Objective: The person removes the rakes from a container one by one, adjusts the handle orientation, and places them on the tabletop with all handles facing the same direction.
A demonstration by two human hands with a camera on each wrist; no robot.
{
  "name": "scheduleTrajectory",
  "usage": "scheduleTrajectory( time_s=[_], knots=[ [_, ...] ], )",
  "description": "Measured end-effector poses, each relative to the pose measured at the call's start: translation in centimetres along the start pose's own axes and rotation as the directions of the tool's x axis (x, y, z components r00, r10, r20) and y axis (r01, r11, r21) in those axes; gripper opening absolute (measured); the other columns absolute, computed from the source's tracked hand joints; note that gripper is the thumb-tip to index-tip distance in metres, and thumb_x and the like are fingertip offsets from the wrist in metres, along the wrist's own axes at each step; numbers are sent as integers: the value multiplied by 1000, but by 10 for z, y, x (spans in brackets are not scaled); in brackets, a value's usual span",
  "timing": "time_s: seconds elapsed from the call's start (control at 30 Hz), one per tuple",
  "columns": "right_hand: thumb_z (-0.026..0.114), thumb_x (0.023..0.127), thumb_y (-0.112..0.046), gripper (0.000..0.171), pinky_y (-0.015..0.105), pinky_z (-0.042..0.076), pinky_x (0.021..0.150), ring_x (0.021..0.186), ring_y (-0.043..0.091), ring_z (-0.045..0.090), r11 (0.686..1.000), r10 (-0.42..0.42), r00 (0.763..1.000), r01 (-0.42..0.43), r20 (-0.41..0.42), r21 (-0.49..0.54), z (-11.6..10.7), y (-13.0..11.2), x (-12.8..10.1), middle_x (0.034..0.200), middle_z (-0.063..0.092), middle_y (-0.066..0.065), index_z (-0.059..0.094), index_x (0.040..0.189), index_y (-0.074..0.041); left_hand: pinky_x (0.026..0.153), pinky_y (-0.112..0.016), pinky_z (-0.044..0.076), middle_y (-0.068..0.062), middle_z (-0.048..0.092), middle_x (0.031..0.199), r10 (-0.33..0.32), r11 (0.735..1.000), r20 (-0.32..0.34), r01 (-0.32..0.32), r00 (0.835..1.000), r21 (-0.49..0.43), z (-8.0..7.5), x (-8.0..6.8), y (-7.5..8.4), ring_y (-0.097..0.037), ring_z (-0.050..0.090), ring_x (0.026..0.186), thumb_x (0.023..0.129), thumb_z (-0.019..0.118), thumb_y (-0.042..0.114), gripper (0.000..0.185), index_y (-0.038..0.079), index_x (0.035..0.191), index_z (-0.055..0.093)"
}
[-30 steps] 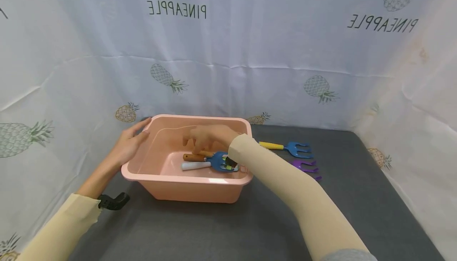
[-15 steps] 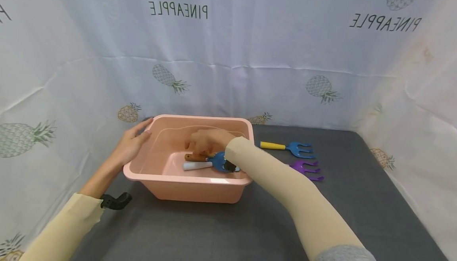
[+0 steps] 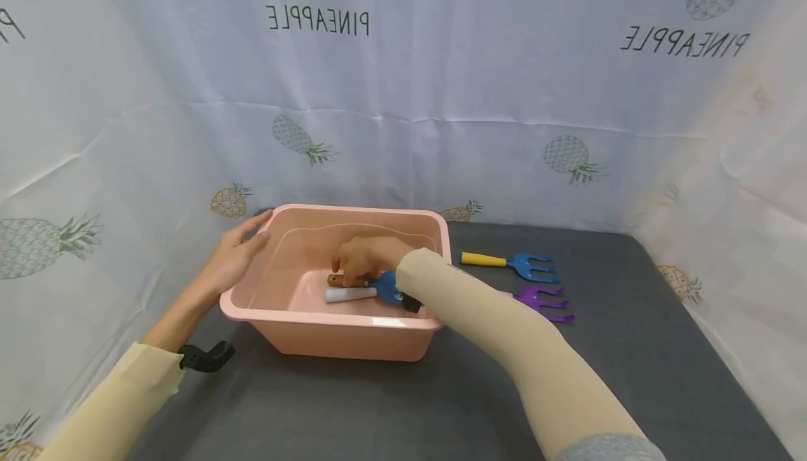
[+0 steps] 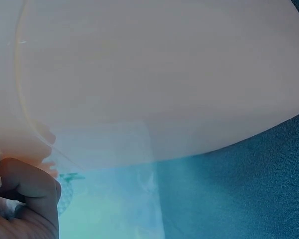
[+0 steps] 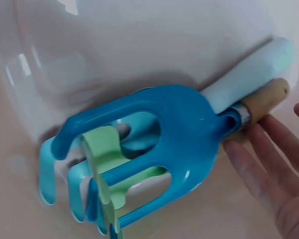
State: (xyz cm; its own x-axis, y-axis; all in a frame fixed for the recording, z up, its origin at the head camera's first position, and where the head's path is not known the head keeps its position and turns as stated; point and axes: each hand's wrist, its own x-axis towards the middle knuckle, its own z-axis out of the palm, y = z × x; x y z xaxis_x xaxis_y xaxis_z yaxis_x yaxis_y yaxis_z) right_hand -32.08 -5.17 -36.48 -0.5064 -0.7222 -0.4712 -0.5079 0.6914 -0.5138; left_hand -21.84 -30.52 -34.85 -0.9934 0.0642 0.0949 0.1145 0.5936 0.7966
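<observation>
A pink plastic tub [image 3: 315, 328] stands on the grey tabletop. Inside lie a blue hand rake with a wooden handle [image 3: 386, 286], a white-handled tool [image 3: 348, 294] and a pale green piece [image 5: 102, 154] under the rake's tines. My right hand [image 3: 353, 265] reaches down into the tub, and its fingers [image 5: 261, 162] lie fairly straight against the wooden handle [image 5: 266, 97]. My left hand [image 3: 242, 244] rests on the outside of the tub's far left corner, fingers along the rim. In the left wrist view the tub wall [image 4: 154, 74] fills the frame, with part of the left hand [image 4: 25, 199] at the lower left.
To the right of the tub lie a blue rake with a yellow handle [image 3: 511, 263] and a purple rake [image 3: 543, 300]. A black mount [image 3: 204, 357] sits at my left wrist. Pineapple-print cloth [image 3: 403, 97] walls the back and both sides.
My right hand has dropped lower in the tub, and its spread fingers have come down onto the wooden handle. The left hand has stayed on the corner.
</observation>
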Motion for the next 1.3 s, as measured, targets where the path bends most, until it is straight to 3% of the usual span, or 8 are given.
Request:
scheduleTrajectory(
  time_s=[0.17,0.3,0.5,0.63,0.93,1.1,1.2,1.3],
  knots=[
    [69,96,-14,41,30,46,58,62,21,52,997,18,1000,-20,-26,-78,6,-1,8,91,56,4,61,136,-14,76,-17,55,-31,34,163,-4,1000,-3,4,1000,4,0,-1,-1,-48,61,124,113,38,33,57,15,166,26],
    [69,96,-15,39,26,46,52,60,17,52,988,28,999,-33,-40,-149,9,-3,13,95,57,5,61,135,-16,76,-17,54,-31,35,162,-5,1000,-8,5,1000,15,1,-2,-1,-48,62,123,113,39,33,57,15,166,26],
    [69,95,-10,39,26,50,52,68,18,59,983,2,996,-18,-90,-182,12,-3,11,114,61,6,66,133,-15,76,-17,55,-32,38,159,2,1000,-9,-2,1000,12,1,-3,-1,-47,63,120,113,39,33,57,13,165,27],
    [69,94,-8,41,25,50,59,84,18,60,973,-50,993,24,-106,-228,14,-3,9,119,63,5,68,134,-16,76,-18,56,-33,38,159,2,1000,-4,-2,1000,2,1,-3,0,-48,63,120,113,39,33,57,13,165,27],
    [63,102,-17,38,26,44,64,97,14,57,914,-137,986,91,-91,-394,22,5,35,128,64,-7,65,138,-28,75,-17,56,-32,38,160,1,1000,-18,-1,1000,-2,1,-3,2,-42,65,118,113,39,32,57,12,165,27],
    [59,102,-9,33,25,38,66,91,16,52,857,-178,980,111,-88,-503,25,-3,27,114,64,-4,71,127,-26,74,-19,57,-32,40,158,-10,1000,-11,10,1000,-11,0,-3,2,-30,70,110,113,40,32,57,14,165,27],
    [59,103,-8,28,24,36,66,86,17,50,830,-198,976,121,-86,-544,26,-6,23,103,63,-2,73,121,-25,74,-20,58,-32,38,160,-10,1000,-5,10,1000,-14,-1,-3,3,-34,69,111,113,40,33,57,15,165,27],
    [61,100,-4,28,26,34,62,81,17,49,841,-191,979,127,-69,-526,24,-5,26,99,61,-2,72,117,-24,75,-19,57,-31,34,162,-6,1000,0,6,1000,-10,-1,-3,4,-43,65,118,113,39,34,57,15,166,26]
  ],
)
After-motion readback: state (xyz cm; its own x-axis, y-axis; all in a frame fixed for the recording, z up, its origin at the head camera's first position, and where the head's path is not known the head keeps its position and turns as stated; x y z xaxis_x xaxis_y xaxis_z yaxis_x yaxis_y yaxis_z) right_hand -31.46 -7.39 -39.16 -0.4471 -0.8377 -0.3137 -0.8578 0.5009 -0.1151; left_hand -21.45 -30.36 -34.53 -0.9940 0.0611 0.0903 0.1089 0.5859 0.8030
